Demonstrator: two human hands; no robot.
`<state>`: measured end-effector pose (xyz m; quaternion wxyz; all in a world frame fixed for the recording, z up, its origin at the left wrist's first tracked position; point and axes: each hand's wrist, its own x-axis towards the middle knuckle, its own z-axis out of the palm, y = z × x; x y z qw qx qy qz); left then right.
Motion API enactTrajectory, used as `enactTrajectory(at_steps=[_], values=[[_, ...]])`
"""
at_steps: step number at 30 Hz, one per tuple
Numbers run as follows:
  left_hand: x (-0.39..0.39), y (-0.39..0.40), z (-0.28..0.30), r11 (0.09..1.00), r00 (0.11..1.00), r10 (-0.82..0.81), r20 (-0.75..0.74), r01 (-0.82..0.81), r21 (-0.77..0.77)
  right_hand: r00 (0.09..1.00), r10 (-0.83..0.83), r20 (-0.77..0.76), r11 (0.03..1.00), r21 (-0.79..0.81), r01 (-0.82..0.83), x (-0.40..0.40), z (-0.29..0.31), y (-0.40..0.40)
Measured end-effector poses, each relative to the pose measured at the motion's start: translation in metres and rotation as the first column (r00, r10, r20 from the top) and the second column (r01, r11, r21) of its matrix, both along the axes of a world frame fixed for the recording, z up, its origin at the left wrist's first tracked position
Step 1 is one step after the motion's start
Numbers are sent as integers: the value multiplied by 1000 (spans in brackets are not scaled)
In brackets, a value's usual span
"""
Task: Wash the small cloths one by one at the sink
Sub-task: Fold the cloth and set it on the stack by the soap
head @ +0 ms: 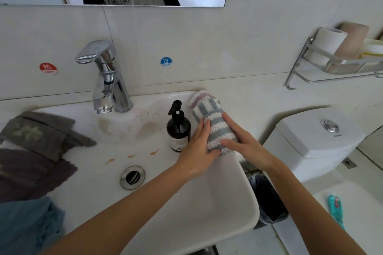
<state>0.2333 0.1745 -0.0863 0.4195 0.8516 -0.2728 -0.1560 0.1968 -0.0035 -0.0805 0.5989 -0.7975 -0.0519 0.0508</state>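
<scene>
A fluffy grey-and-white striped cloth [209, 118] lies folded on the right rim of the white sink [207, 203]. My left hand [199, 151] holds its near left side, thumb under the cloth's lower edge. My right hand [242, 141] rests on its right side, fingers laid across the top. On the sink's left rim lie a grey cloth [39, 132], a dark purple cloth [31, 174] and a blue cloth [27, 225]. The chrome tap [105, 80] runs no water.
A dark pump bottle [178, 128] stands just left of the striped cloth. The drain [132, 176] sits mid-basin. A toilet cistern [319, 132] is to the right, a black bin [267, 198] below it, and a wall rack [339, 62] with paper rolls above.
</scene>
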Motion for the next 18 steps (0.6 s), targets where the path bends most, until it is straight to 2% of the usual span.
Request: enactTrajectory(at_steps=[3,6,8,10,12,16,18], values=[[-5,10,13,997,994,-23,104,15,73,994,-93,63,992,-78,98,-2,6,2],[-15,37,31,990,965,-122,234,103,93,944,-189,272,930,-258,261,-15,17,6],[-17,65,39,969,944,-210,254,166,184,912,-192,363,915,-269,300,-23,25,15],[-16,95,46,940,940,-247,237,173,293,912,-172,373,936,-227,269,-29,35,31],[-11,128,51,922,946,-216,243,116,368,924,-108,367,947,-244,208,-29,44,54],[-10,199,58,927,964,-69,257,-33,374,925,122,360,928,-373,23,-22,55,108],[-16,232,60,925,962,12,274,-115,362,927,217,307,901,-427,-70,-14,56,135]])
